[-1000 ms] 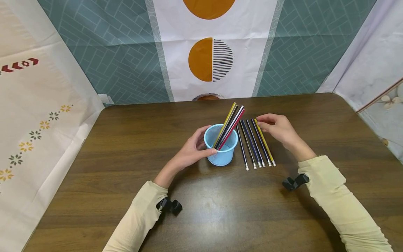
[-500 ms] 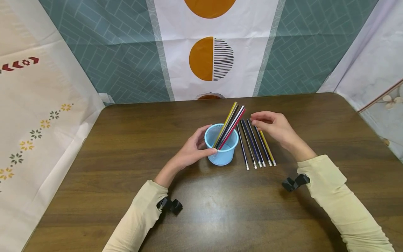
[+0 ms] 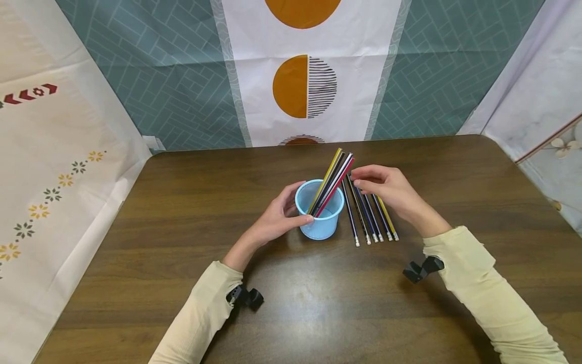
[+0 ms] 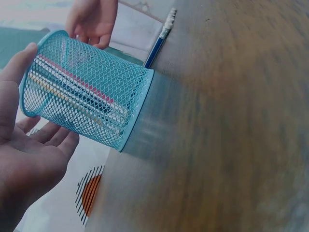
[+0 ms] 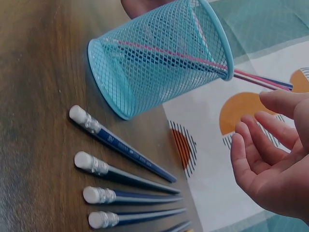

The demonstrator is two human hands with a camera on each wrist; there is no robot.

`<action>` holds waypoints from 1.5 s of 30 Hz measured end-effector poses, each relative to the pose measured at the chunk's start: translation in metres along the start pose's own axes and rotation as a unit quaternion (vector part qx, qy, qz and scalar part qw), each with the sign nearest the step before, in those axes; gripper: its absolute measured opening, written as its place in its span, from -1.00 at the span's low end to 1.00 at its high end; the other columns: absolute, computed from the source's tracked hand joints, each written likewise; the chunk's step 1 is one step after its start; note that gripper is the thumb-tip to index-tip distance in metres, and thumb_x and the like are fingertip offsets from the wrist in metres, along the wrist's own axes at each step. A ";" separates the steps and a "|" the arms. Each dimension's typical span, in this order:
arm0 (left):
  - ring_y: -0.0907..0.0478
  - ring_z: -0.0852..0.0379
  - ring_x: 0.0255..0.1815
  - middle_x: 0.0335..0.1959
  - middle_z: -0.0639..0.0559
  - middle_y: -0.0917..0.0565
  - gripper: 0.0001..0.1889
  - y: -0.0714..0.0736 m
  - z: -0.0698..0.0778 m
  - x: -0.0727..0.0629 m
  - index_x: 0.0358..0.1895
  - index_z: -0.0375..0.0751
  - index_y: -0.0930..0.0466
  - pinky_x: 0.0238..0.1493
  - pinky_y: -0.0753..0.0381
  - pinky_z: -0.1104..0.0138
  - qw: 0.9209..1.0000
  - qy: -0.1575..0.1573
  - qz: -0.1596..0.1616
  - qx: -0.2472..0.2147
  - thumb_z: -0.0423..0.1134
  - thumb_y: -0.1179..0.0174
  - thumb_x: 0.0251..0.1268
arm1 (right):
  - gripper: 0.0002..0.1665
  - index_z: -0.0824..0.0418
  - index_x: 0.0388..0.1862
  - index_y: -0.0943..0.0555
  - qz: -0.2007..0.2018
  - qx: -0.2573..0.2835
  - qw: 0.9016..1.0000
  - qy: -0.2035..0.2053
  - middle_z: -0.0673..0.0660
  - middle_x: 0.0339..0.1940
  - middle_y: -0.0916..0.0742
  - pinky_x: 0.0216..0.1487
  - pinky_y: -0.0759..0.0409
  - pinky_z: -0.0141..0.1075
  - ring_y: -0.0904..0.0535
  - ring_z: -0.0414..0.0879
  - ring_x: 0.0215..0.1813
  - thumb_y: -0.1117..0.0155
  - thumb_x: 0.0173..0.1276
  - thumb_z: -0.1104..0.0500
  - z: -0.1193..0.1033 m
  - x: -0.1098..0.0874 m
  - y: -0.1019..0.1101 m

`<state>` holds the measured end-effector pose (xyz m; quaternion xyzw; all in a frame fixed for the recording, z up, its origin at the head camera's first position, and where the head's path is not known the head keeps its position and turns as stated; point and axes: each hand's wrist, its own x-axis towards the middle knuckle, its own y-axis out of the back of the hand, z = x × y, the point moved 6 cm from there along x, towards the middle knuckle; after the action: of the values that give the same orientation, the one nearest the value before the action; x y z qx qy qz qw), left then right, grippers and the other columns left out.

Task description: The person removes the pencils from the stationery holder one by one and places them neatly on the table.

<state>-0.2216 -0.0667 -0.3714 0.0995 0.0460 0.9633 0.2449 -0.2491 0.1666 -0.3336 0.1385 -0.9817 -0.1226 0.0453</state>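
Observation:
A light blue mesh pencil cup (image 3: 320,229) stands upright on the table, with several pencils (image 3: 330,183) leaning right inside it. Thumb and fingers of my left hand (image 3: 277,216) grip the cup from its left side. To its right lies a row of pencils (image 3: 369,217), most dark blue and one yellow, eraser ends toward me. My right hand (image 3: 386,188) hovers over the far ends of that row, close to the leaning pencils. In the right wrist view its fingers (image 5: 258,159) are loosely bent, with nothing between them and the thumb.
The brown wooden table (image 3: 182,242) runs back to a wall hung with a patterned cloth (image 3: 304,86). Light cloths hang at the left and right sides. Each wrist carries a small black camera, such as the left wrist camera (image 3: 245,297).
My right hand has moved left, from the yellow pencil across the row toward the cup. The left hand and the cup have stayed in place.

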 end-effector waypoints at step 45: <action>-0.36 -0.07 0.30 0.31 -0.20 -0.36 -0.21 0.000 -0.001 0.001 0.44 -0.28 -0.12 0.31 -0.34 0.18 1.000 0.004 -0.001 0.003 -0.50 -0.31 0.15 | -0.70 0.45 -0.06 -0.62 0.007 -0.036 0.999 -0.003 0.08 -0.26 -0.70 -0.17 -0.57 -0.31 -0.55 -0.10 -0.25 -0.32 0.32 0.26 0.001 0.009 -0.029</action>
<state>-0.2225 -0.0666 -0.3724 0.0959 0.0498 0.9635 0.2450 -0.2506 0.1369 -0.3416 0.1293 -0.9779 -0.1575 0.0476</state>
